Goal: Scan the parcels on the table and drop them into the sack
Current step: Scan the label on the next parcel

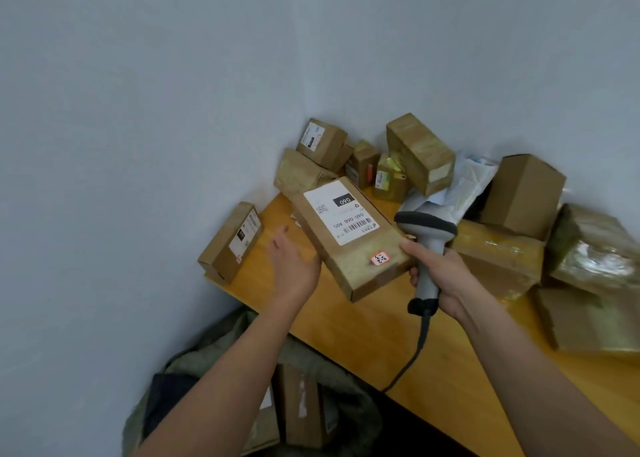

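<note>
The orange table [446,363] fills the corner, with a heap of brown parcels [519,193] piled along the wall; below its near edge the green sack [221,349] gapes with boxes inside; a flat parcel [349,238], white label up, hangs tilted above the table between both hands; the left hand [294,266] props its lower edge, fingers straight and relaxed; the right hand [440,280] is wrapped round the handle of the grey scanner [427,245], just beside the parcel's right corner
</note>
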`<state>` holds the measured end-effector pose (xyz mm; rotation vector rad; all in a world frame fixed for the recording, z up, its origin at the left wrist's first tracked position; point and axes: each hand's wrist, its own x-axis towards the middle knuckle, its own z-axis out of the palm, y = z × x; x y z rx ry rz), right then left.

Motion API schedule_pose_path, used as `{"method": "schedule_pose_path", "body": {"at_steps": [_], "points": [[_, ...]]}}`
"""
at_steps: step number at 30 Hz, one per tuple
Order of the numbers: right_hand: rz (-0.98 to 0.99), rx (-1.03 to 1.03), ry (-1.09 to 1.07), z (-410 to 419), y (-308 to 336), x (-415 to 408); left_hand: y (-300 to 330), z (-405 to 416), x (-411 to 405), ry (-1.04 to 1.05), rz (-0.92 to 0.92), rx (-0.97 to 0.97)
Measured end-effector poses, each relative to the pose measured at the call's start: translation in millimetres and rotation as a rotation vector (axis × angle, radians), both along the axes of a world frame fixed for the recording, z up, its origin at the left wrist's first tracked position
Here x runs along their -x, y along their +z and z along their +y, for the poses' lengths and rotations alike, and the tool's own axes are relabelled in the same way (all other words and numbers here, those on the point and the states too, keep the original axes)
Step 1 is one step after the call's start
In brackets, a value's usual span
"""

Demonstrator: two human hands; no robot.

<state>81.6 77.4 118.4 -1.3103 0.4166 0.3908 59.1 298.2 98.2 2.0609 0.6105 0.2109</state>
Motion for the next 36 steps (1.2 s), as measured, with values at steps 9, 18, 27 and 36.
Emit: {"method": "schedule_pose_path", "body": {"at_steps": [9,18,27,36], "points": [[-0.073,0.06,-0.034,-79,9,-1,21,-82,19,-0.288,0.322,0.937],[-0.21,0.449,0.276,-135,18,-4,20,-112,7,-0.322,0.011,-0.535],[-0.384,0.644,0.579,-163,33,-3,2,-122,11,-0.778,0.427,-0.374],[-0.123,0.245,0.346,-177,61,-5,-9,-123,14,-0.119,0.435,0.41]]}}
